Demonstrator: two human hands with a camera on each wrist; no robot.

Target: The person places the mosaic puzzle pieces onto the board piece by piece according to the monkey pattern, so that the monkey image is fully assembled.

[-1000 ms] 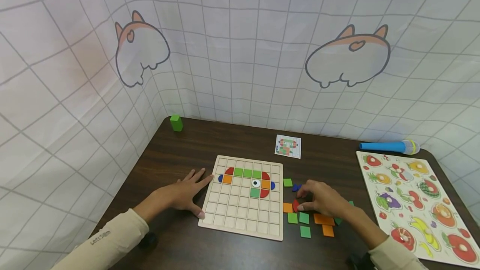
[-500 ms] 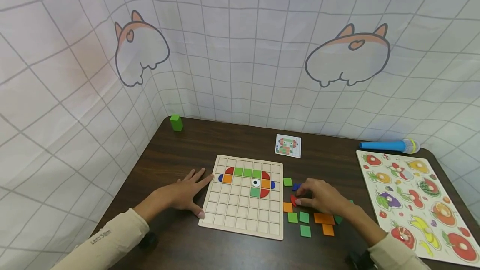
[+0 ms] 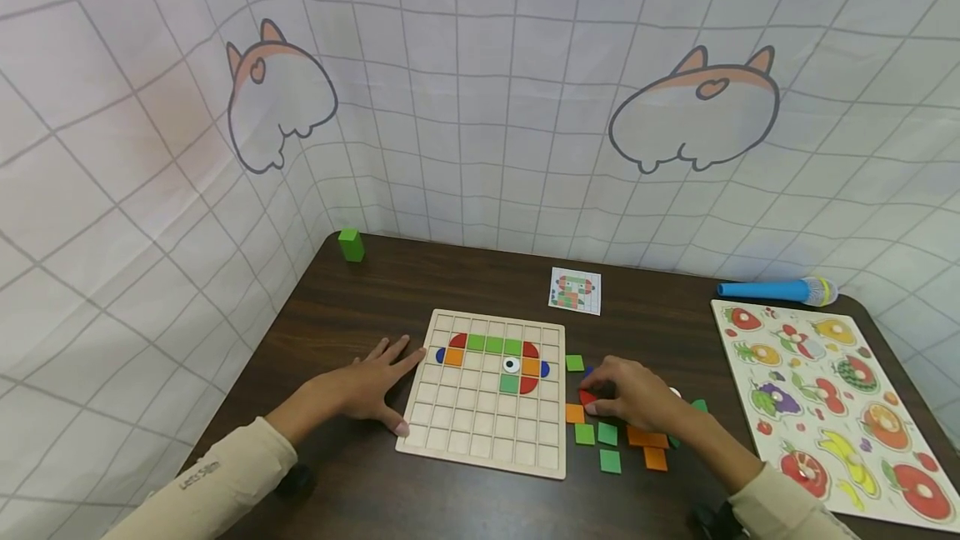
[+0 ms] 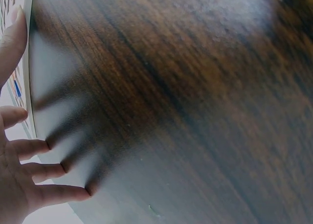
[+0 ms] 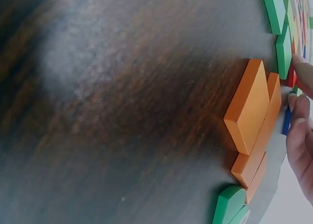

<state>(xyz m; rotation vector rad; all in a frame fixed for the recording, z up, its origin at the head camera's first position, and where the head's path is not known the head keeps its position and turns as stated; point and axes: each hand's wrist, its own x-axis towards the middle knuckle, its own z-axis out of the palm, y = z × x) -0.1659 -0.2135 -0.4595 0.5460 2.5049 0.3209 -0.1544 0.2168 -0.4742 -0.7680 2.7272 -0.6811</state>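
Note:
My left hand (image 3: 372, 387) lies with its fingers spread at the left side of a wooden grid board (image 3: 480, 448), thumb and forefinger on its edge. Coloured tiles sit in the upper grid: red quarter-rounds, light green squares (image 3: 493, 345), orange squares, a darker green square, blue half-rounds and a white eye disc (image 3: 511, 364). Right of the board, my right hand (image 3: 632, 394) pinches a red tile (image 3: 587, 397) between thumb and fingers, low over the table. A blue tile (image 3: 588, 371) shows partly behind the fingertips. The right wrist view catches the thumb at the red tile's edge.
Loose green squares (image 3: 610, 462) and orange tiles (image 3: 656, 459) lie around the right hand. A pattern card (image 3: 575, 291) is behind the board. To the right are a fruit puzzle board (image 3: 817, 390) and a blue toy microphone (image 3: 776, 292). A green block (image 3: 351, 245) stands far left.
My right hand has shifted slightly left and away from me, and the red tile has moved with its fingertips toward the board. The left hand has stayed in place.

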